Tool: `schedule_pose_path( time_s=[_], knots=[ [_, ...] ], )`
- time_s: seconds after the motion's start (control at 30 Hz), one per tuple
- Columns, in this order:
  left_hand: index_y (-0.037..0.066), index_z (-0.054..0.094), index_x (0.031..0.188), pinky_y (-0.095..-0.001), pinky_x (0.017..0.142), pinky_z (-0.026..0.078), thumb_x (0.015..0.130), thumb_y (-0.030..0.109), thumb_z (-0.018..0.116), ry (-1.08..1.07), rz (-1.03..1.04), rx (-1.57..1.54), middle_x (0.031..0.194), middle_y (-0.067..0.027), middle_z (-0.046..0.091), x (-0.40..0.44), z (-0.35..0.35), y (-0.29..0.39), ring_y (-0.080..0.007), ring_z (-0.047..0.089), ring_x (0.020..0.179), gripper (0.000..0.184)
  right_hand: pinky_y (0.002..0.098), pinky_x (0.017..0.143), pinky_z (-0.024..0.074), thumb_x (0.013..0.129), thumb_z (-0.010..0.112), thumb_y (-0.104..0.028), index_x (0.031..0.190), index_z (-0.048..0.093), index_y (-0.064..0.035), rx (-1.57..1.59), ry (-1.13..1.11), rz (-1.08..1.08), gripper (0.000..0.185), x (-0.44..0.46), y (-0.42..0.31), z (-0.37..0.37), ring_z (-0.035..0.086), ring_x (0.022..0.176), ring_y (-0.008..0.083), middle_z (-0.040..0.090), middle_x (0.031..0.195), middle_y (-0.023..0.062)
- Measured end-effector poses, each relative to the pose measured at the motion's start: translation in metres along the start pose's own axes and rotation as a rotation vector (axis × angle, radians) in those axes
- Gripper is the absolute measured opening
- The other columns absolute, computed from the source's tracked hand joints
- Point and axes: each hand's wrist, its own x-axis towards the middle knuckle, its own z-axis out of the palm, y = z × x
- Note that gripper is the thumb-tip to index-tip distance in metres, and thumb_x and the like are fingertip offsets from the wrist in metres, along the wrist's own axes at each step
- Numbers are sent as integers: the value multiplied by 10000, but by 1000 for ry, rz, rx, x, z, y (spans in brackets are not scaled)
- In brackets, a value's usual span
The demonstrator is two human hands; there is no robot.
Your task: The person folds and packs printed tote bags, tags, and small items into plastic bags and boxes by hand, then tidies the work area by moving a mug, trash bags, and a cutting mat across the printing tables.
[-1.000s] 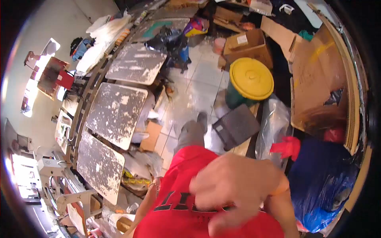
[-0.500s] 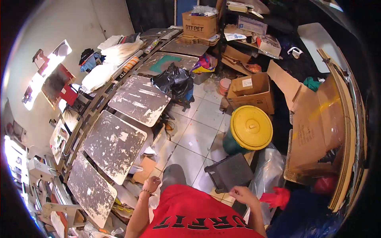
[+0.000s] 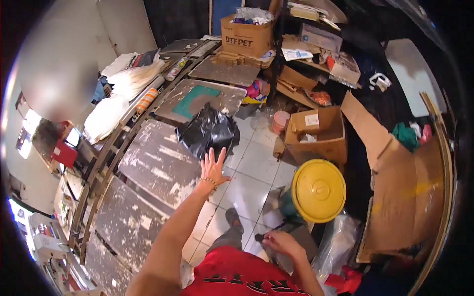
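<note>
My left hand reaches forward with its fingers spread, holding nothing. Its fingertips overlap the lower edge of a crumpled black plastic bag; whether they touch it I cannot tell. The bag lies across the inner edge of a scuffed dark platen. A beaded bracelet circles the left wrist. Near my body, my right hand has loosely curled fingers and no held object that I can see. Just beyond its fingertips is a small black part, seemingly a corner of the dark grey flat-topped item beside it.
To the right stand a green bin with a yellow lid, an open cardboard box and a large cardboard sheet. Clear plastic lies beside the bin. White floor tiles run between. A DTF PET box stands at the back.
My left hand has moved forward from beside my body to the black bag, its fingers opening out. My right hand has shifted slightly left. I have moved forward, and the view has shifted.
</note>
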Motion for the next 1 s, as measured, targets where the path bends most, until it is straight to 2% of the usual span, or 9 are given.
schedule_pose_path(
  time_s=[0.13, 0.17, 0.33, 0.47, 0.6, 0.67, 0.77, 0.9, 1.0],
  knots=[
    [305, 26, 1572, -640, 1107, 280, 575, 352, 921, -7, -69, 197, 1599, -223, 165, 116, 27, -53, -479, 268, 1419, 1340, 422, 729, 522, 899, 648, -369, 1035, 651, -42, 167, -116, 180, 354, 45, 20, -32, 666, 817, 337, 683, 929, 179],
    [289, 189, 1553, -549, 1058, 401, 660, 255, 862, -10, -107, 146, 1448, -204, 468, 145, 55, -83, -409, 479, 1301, 1119, 396, 720, 522, 899, 656, -370, 1045, 657, -42, 189, -110, 199, 359, 63, 15, -49, 665, 800, 308, 688, 905, 165],
    [-6, 677, 1088, -325, 782, 528, 781, 20, 716, 205, -372, -1542, 997, -54, 704, 159, -27, -117, -161, 654, 853, 311, 302, 797, 519, 878, 707, -268, 1223, 605, -20, 225, 28, 304, 437, 159, 14, -84, 660, 923, 204, 670, 1057, 166],
    [2, 668, 1099, -305, 801, 536, 781, 16, 727, 145, -450, -1578, 1011, -53, 697, 128, -61, -118, -180, 668, 886, 324, 388, 903, 512, 901, 690, -305, 1519, 272, -130, 1098, 268, 151, 767, 269, -7, -91, 507, 1255, 287, 504, 1392, 104],
    [-34, 664, 1033, -334, 744, 581, 829, 73, 655, 14, -900, -2009, 910, -97, 707, 99, -70, -87, -219, 701, 754, 230, 485, 964, 453, 899, 690, -312, 1462, 350, -183, 1421, 193, 124, 670, 357, -29, -118, 497, 1239, 222, 509, 1377, 35],
    [6, 680, 1016, -372, 748, 587, 835, 37, 591, 378, -526, -2032, 961, -141, 704, 76, -17, -101, -255, 705, 818, 204, 499, 956, 455, 876, 679, -240, 1344, 481, -164, 1480, 195, 21, 513, 384, -53, -145, 560, 1117, 188, 583, 1244, -5],
    [30, 674, 1088, -429, 826, 563, 852, 77, 553, 894, -513, -2003, 1084, -155, 690, 63, 66, -150, -297, 683, 931, 269, 462, 1000, 446, 844, 591, -203, 1218, 592, -125, 1679, 16, -33, 382, 414, -29, -163, 569, 1171, 191, 634, 1225, 23],
    [41, 642, 1202, -490, 1023, 451, 870, 212, 524, 1082, -103, -2398, 1250, -135, 645, 53, -54, -77, -331, 606, 1139, 392, 434, 1055, 422, 824, 535, -171, 1180, 637, -68, 2062, -23, 160, 384, 430, -7, -216, 610, 1154, 265, 660, 1244, 64],
    [43, 609, 1270, -505, 1105, 367, 848, 278, 522, 1236, -220, -2453, 1333, -126, 601, 46, -35, -65, -341, 536, 1241, 491, 416, 1000, 465, 878, 513, -207, 1119, 656, -67, 2138, -188, 243, 313, 452, 26, -228, 646, 1058, 250, 698, 1127, 58]
  ],
)
